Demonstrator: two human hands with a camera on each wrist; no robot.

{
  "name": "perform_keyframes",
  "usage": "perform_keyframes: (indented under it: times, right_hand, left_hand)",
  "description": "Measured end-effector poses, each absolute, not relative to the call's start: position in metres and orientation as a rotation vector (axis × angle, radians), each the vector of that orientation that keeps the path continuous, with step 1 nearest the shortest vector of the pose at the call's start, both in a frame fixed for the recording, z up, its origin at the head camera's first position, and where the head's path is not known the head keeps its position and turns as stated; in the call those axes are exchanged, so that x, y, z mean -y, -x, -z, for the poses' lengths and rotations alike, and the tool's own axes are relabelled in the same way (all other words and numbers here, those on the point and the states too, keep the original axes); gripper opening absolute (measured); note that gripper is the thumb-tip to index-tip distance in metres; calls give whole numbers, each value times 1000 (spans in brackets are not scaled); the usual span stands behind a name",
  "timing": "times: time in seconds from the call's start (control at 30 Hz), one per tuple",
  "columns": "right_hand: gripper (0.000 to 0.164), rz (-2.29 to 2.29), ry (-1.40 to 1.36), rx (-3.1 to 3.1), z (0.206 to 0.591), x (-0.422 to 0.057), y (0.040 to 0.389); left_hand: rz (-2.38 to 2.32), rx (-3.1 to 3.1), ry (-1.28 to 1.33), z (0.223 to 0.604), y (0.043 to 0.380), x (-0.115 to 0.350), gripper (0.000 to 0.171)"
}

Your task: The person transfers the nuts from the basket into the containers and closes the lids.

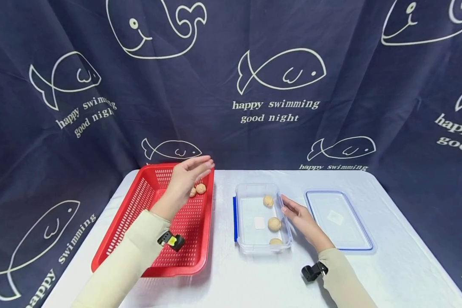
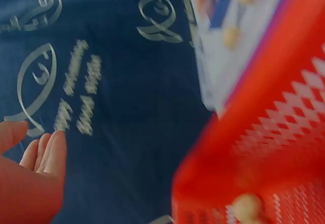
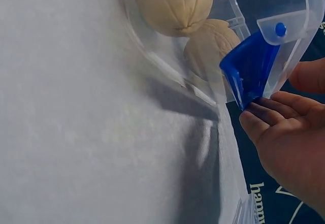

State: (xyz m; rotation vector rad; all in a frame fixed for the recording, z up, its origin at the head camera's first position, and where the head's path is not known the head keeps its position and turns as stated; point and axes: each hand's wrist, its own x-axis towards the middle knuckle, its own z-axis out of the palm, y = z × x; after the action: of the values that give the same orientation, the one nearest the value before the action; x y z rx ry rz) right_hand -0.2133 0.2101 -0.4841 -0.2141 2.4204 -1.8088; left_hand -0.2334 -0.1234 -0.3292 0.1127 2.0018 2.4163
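Observation:
Over the far right part of the red basket (image 1: pixel 208 239), my left hand (image 1: pixel 185 177) hovers with its fingers stretched forward and nothing visible in it. Two walnuts (image 1: pixel 201 188) lie in the basket just below that hand. My right hand (image 1: pixel 301 219) rests its fingers at the right side of a clear plastic box (image 1: pixel 250 247). In the right wrist view its fingertips touch the box's blue latch (image 3: pixel 251 69), which hangs outward. Inside the box, three walnuts (image 1: pixel 274 223) are lined up along the right wall.
A clear lid with a blue seal (image 1: pixel 340 246) lies flat on the white table (image 1: pixel 246 282), right of the box. A second blue latch (image 1: pixel 235 219) hangs on the box's left side. Behind the table hangs a dark blue curtain (image 1: pixel 215 111) with fish drawings.

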Motion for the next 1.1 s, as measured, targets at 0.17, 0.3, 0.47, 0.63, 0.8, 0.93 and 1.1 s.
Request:
perform_keyframes:
  times: [0.17,0.3,0.47,0.63,0.8,0.93,1.1]
  right_hand:
    - [54,1817,223,-2429,482,-209,212]
    - [54,1811,219,-2432,482,-209,212]
    - [55,1806,215,-2425,482,-209,211]
    - [55,1807,219,-2427,482,-209,212]
    - [54,1802,225,-2436,483,-209,212]
    - [55,1803,230,-2433,483,-210,212]
    - [55,1800,244,-2436,485,-209,213]
  left_hand:
    - [-2498,-2057,49,349,253,148,39]
    - [-2537,-2109,156,364,264,163,36]
    - [-2529,-2195,269,382,273,176,36]
    - [-2447,-2310,366,401,282,184,36]
    - [-2325,-2414,481,423,292,189,32]
    - [-2268,-2391,538,433,294,191,32]
    - [-2121,-2538,525,443,294,192,29]
